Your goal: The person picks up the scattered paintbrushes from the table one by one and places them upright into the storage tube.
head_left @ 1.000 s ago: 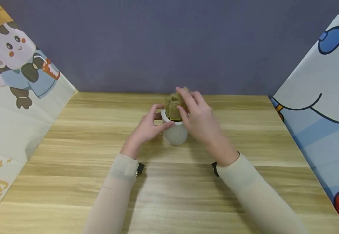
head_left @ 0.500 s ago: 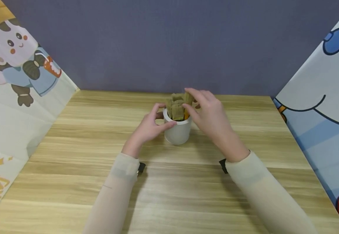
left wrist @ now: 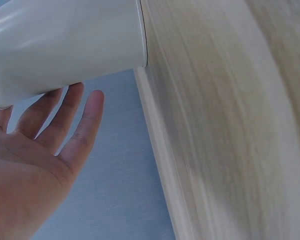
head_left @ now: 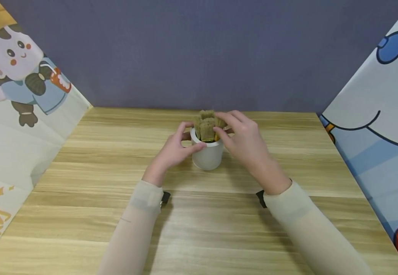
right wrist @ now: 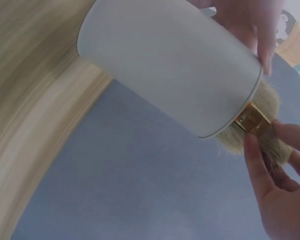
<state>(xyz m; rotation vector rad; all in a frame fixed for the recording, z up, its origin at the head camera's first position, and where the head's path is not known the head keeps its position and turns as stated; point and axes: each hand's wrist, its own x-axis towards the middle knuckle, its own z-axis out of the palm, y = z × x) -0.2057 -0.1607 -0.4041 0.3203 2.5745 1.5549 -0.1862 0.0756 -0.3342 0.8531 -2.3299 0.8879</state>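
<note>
A white cylindrical cup (head_left: 207,157) stands upright on the table, with several flat paintbrushes (head_left: 207,130) in it, bristles up. My left hand (head_left: 175,148) steadies the cup near its rim, thumb at the front and fingers at the far left side. In the left wrist view, fingertips (left wrist: 94,102) lie along and just below the cup wall. With thumb and fingers my right hand (head_left: 245,140) pinches one paintbrush (right wrist: 254,120) at the cup's right side. Its gold ferrule shows at the rim in the right wrist view; the handle is hidden inside the cup.
The light wood table (head_left: 199,229) ends at a dark blue-grey back wall (head_left: 199,53) a short way behind the cup. Printed cartoon panels stand along the left (head_left: 16,145) and right (head_left: 374,114) sides.
My right hand first shifted right with the pinched brush, then came down slightly, so less of its orange-gold ferrule shows above the rim. My left hand stays on the cup.
</note>
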